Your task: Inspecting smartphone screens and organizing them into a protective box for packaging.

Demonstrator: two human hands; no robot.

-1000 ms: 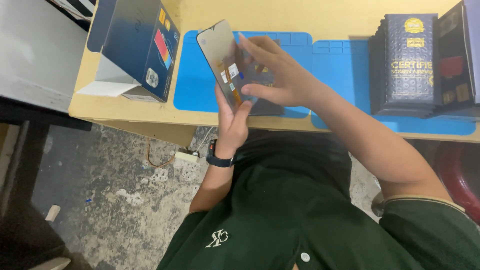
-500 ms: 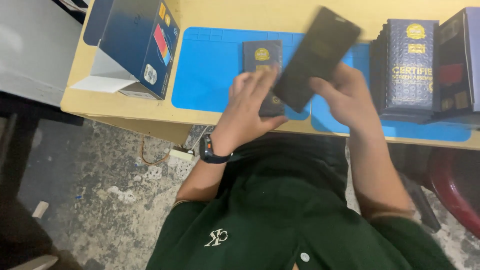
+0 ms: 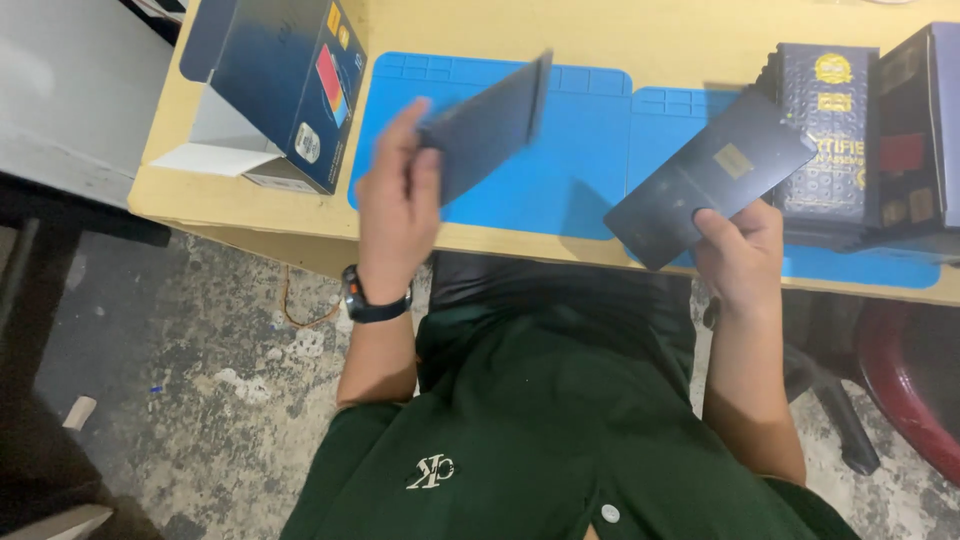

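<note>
From the head camera, looking down, the left hand (image 3: 398,205) is raised over the near edge of the bench (image 3: 700,35), its fingers (image 3: 428,185) clenched on the lower end of a dark flat panel (image 3: 490,125). The panel is seen almost edge-on and tilts up and away to the right, above the left blue mat (image 3: 590,190); it is blurred, so its face cannot be made out. A dark watch (image 3: 372,305) sits on that wrist.

The right hand (image 3: 742,255) is well apart from the left, near the bench's front edge. Its fingers (image 3: 718,228) grasp the lower corner of a dark flat sleeve (image 3: 700,190) with a small gold square on it, held slanted over the right blue mat (image 3: 660,110).

Just beside the sleeve, to the right, stands a stack of dark boxes (image 3: 830,140) with gold marks, and another dark box (image 3: 920,140) beyond it. At the bench's left end an open blue carton (image 3: 270,80) lies on its side. Below the hands are the person's green shirt (image 3: 540,420) and a rough grey floor (image 3: 180,350).
</note>
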